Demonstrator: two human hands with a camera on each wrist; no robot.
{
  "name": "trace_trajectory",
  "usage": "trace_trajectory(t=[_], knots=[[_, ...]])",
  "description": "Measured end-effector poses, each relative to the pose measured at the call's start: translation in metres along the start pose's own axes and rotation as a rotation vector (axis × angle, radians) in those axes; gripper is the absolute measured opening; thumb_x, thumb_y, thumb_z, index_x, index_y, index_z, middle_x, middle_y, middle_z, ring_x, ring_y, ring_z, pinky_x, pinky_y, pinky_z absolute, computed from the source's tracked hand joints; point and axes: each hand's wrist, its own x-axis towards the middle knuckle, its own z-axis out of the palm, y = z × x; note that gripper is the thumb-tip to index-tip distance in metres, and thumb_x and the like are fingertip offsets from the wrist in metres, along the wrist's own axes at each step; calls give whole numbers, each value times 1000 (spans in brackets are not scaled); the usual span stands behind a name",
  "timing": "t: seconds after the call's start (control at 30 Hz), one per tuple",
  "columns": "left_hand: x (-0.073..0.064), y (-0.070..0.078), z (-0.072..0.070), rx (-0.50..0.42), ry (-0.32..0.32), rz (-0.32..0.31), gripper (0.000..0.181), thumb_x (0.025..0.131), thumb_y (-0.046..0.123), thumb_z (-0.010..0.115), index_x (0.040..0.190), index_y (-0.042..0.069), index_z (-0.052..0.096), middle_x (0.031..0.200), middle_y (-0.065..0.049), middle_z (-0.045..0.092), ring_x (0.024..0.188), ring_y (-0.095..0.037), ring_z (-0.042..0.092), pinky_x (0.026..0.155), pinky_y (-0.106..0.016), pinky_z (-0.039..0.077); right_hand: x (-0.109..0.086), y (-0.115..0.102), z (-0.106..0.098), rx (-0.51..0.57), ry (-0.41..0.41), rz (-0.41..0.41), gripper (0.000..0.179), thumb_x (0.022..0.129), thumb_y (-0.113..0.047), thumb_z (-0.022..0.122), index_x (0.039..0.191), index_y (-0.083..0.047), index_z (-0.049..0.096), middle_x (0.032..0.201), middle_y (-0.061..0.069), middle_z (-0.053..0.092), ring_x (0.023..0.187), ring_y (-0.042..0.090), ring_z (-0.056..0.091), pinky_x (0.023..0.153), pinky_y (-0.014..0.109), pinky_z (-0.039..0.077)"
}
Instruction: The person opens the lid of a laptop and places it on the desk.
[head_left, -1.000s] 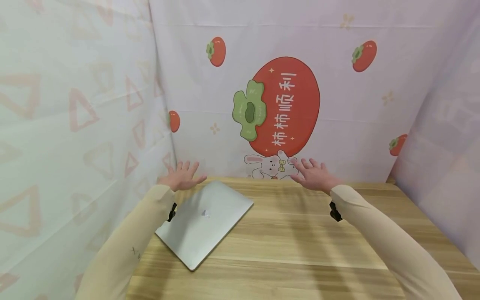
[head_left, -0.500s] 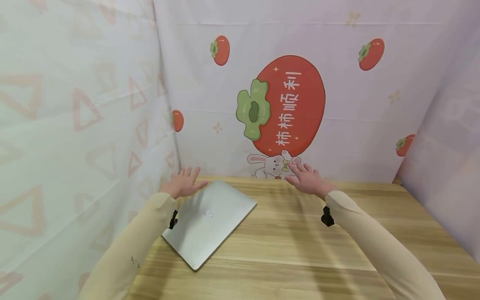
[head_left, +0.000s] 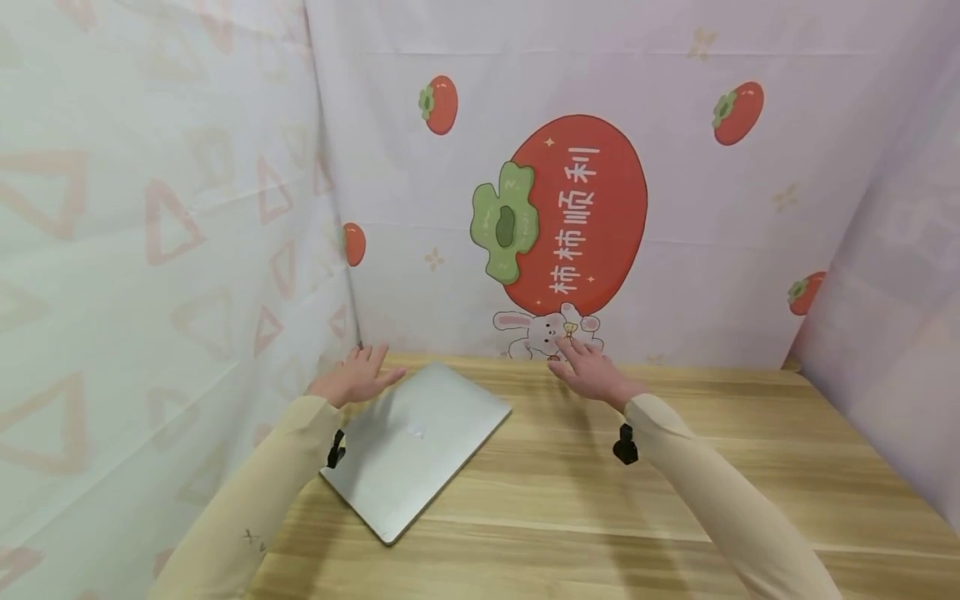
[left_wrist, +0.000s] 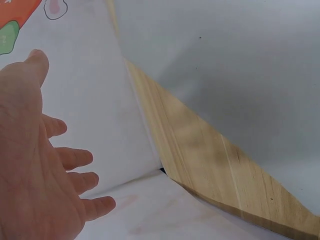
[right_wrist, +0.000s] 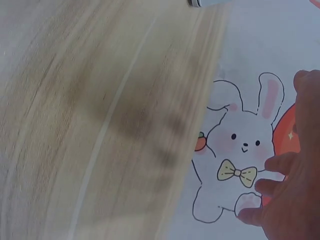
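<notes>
A closed silver laptop (head_left: 420, 450) lies at an angle on the left part of the wooden table, its logo facing up. My left hand (head_left: 356, 377) is raised near the laptop's far left corner, fingers spread and holding nothing. The left wrist view shows that same hand (left_wrist: 45, 165) palm in sight, with the laptop's grey lid (left_wrist: 250, 75) beside it. To the right of the laptop, my right hand (head_left: 596, 375) hovers over the table's back part with fingers extended and nothing in them. In the right wrist view its fingers (right_wrist: 280, 175) overlap the printed rabbit.
The wooden table (head_left: 540, 517) ends at a white back curtain (head_left: 405, 292) printed with persimmons and a rabbit. A patterned curtain (head_left: 150, 292) borders the left side, and another curtain (head_left: 900, 292) the right. Dark wrist devices (head_left: 626, 445) sit under both sleeves.
My right hand has moved left and slightly down, nearer the laptop. The left hand has shifted only a little. The laptop stays in its place on the table.
</notes>
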Motion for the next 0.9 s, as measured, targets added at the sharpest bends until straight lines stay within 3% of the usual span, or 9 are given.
trace_trajectory(t=[0.37,0.6,0.77,0.9], knots=[[-8,-13,11,-20,57,30,84,101,57,37,155,-3,13,156,-34,21,145,-51,20,116,-63,24,8,-17,13,79,-8,-7,70,102,-50,40,157,-9,22,158,24,28,144,50,25,115,67,21],[-13,-18,18,-28,57,1,83,102,55,37,155,-4,12,155,-35,23,144,-51,23,116,-62,24,15,-25,26,106,-37,-13,68,103,-51,38,159,-18,17,163,22,18,147,50,19,118,66,15],[-18,-21,22,-74,37,-21,84,102,54,38,155,-6,12,156,-35,21,144,-51,22,117,-62,22,16,-30,30,132,-47,-10,66,103,-48,39,159,-22,15,162,21,21,147,49,19,117,66,16],[-22,-26,27,-74,56,-26,83,102,55,38,155,-4,13,156,-33,24,143,-50,25,116,-61,25,16,-34,32,143,-67,-4,69,103,-49,41,159,-19,15,161,18,26,148,44,22,119,63,18]])
